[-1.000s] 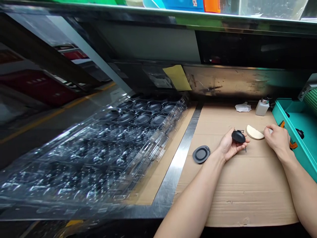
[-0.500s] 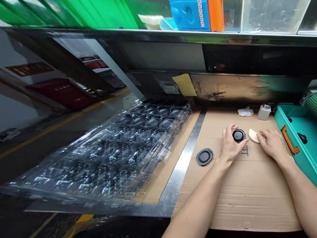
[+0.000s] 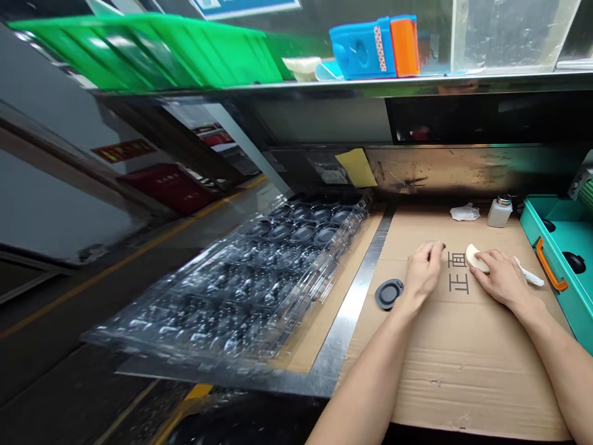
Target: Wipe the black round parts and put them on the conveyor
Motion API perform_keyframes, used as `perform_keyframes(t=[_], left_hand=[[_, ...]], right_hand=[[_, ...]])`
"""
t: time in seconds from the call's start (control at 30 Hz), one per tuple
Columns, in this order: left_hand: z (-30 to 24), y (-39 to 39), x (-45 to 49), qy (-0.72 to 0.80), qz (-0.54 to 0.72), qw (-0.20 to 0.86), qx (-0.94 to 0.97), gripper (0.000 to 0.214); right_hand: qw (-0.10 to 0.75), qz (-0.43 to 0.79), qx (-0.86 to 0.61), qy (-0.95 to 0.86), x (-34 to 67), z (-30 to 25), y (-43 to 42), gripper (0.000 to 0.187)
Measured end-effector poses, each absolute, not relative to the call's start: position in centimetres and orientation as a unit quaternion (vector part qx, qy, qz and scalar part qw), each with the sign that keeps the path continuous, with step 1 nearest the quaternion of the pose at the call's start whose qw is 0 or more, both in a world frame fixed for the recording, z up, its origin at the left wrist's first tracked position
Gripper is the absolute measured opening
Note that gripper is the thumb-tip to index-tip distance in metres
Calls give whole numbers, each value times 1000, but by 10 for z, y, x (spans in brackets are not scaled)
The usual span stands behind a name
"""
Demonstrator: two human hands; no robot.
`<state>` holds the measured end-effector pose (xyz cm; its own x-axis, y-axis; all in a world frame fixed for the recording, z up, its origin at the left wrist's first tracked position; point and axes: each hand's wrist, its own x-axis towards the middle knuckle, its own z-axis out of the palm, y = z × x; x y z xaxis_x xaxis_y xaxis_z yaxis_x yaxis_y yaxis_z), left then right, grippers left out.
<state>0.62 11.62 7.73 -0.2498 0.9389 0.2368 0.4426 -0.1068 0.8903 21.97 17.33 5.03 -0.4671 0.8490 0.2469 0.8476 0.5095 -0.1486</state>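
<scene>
My left hand is closed above the cardboard, its back towards me. A small dark edge shows at its fingertips; the rest of the black round part it holds is hidden behind the fingers. My right hand grips a round cream sponge pad low over the cardboard, covering part of it. Beyond that hand a white strip-like thing shows, its kind unclear. A dark grey oval lid-like piece lies flat beside my left wrist, which partly covers it.
A clear plastic tray stack with black round parts stands left of the cardboard sheet. At the back are a crumpled white wipe and a pump bottle. A teal bin stands right; a shelf with a green crate crosses above.
My left hand has turned and its fingers have closed, so the black part's face no longer shows. My right hand has closed more over the cream pad. The camera view has shifted.
</scene>
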Motion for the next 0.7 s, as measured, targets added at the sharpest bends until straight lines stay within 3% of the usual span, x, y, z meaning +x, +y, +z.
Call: perform_keyframes(t=[0.07, 0.3, 0.5, 0.7], left_hand=[[87, 103, -15, 674, 472, 238, 516, 49], [68, 42, -87, 787, 342, 101, 504, 43], [34, 43, -85, 801, 290, 61, 519, 45], [45, 51, -73, 810, 237, -4, 536, 50]], right_hand=[[143, 6, -495, -857, 218, 49, 173, 31], [142, 12, -505, -851, 215, 49, 168, 27], [149, 11, -509, -848, 216, 47, 168, 26], [163, 31, -519, -839, 213, 44, 166, 32]])
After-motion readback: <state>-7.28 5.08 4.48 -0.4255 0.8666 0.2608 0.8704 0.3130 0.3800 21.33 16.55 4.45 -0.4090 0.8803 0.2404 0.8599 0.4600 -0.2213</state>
